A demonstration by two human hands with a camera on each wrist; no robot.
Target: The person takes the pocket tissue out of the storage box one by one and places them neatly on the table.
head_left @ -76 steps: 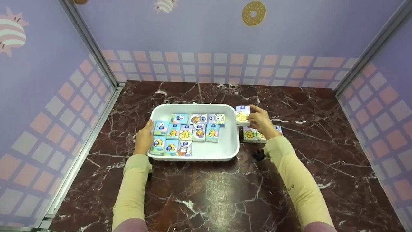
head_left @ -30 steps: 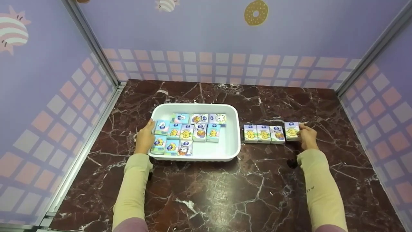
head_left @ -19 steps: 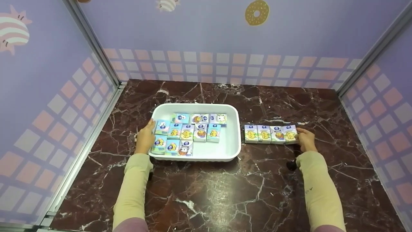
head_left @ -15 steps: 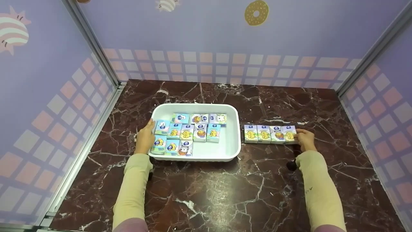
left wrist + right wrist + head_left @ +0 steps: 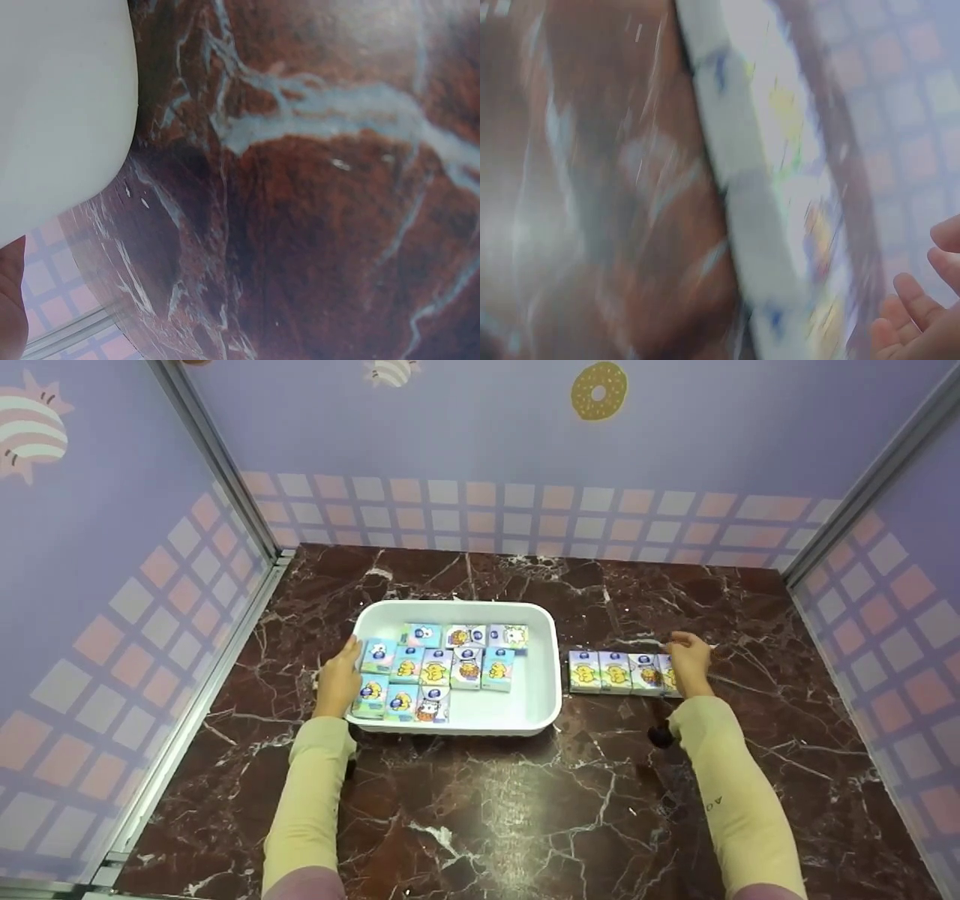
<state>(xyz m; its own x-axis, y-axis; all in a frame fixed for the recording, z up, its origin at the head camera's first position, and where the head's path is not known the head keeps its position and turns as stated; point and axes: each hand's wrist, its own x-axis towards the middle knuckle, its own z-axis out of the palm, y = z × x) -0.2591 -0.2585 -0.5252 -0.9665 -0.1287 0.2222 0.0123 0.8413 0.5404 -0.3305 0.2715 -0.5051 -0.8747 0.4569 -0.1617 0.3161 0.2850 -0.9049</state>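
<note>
Row of four small tissue packs (image 5: 621, 672) lies flat on the marble table (image 5: 525, 802), just right of the white tray (image 5: 540, 701), apart from its rim. Packs sit side by side touching, yellow cartoon prints up. Right hand (image 5: 688, 661) hovers over the rightmost pack, covering most of it; fingers loose and spread, gripping nothing, as the right wrist view shows relaxed fingertips (image 5: 915, 300) beside the blurred packs (image 5: 780, 187). Whether it touches the pack, cannot tell.

Left hand (image 5: 337, 679) rests on the tray's left rim, fingers fairly straight against the wall; wrist view shows only the tray's white outer wall (image 5: 60, 112) and a sliver of the hand. Tray holds more packs (image 5: 439, 667) in rough rows, packed toward its left and back, right part bare.

Surface: dark red-brown marble with white veins, glossy glare in front centre. Room: booth of lilac walls (image 5: 450, 427) with pink and white check band low down, donut sticker (image 5: 595, 390) on the back wall, metal corner posts (image 5: 217, 472).
</note>
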